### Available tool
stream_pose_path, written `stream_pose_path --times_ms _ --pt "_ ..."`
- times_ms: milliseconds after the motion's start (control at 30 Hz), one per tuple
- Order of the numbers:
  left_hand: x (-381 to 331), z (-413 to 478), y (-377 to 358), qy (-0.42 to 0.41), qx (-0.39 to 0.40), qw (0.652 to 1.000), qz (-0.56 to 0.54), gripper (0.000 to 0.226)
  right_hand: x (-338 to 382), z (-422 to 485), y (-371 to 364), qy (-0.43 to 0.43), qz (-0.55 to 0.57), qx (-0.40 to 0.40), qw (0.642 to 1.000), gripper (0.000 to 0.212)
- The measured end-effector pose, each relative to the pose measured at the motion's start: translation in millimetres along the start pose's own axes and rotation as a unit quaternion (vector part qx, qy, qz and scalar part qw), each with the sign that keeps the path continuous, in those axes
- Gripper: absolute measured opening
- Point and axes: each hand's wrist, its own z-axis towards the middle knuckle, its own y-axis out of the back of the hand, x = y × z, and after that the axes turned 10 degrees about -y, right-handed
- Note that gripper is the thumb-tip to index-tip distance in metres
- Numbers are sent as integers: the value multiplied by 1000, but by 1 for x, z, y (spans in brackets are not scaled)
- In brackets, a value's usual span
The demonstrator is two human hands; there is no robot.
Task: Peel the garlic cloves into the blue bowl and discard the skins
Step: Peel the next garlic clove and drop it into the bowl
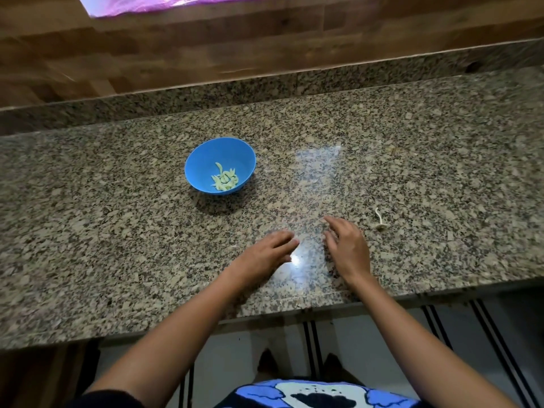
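Blue bowl [203, 160] holding peeled garlic [225, 180] sits well beyond the fingertips of my left hand [265, 254], to their left; that hand and my right hand [348, 247] lie spread, holding nothing.

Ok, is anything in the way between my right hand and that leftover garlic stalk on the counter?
Nothing visible. The garlic stalk lies just right of the right hand, with only bare granite counter between them. The blue bowl stands farther left, out of that path.
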Motion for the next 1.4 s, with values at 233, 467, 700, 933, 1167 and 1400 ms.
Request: stream_pose_path --times_ms 233,467,700,933,1167,1400 --pt "18 -67 11 -15 -66 997 48 40 32 -28 -16 -89 222 38 970 29" --pt "-20 -42 13 286 -293 897 -165 18 78 -57 -34 -398 492 343 694 30" --pt "-50 -32 1 171 -328 925 -90 25 86 -56 -23 -471 649 309 511 20" --pt "-32 -42 7 166 -290 916 -221 33 81 -47 -26 -490 660 246 513 7" --pt "-5 -32 -11 227 -70 971 -20 65 52 -41 3 -472 636 135 596 16" --pt "-12 12 -5 -55 37 996 -56 49 31 -44 14 -454 654 48 603 12"
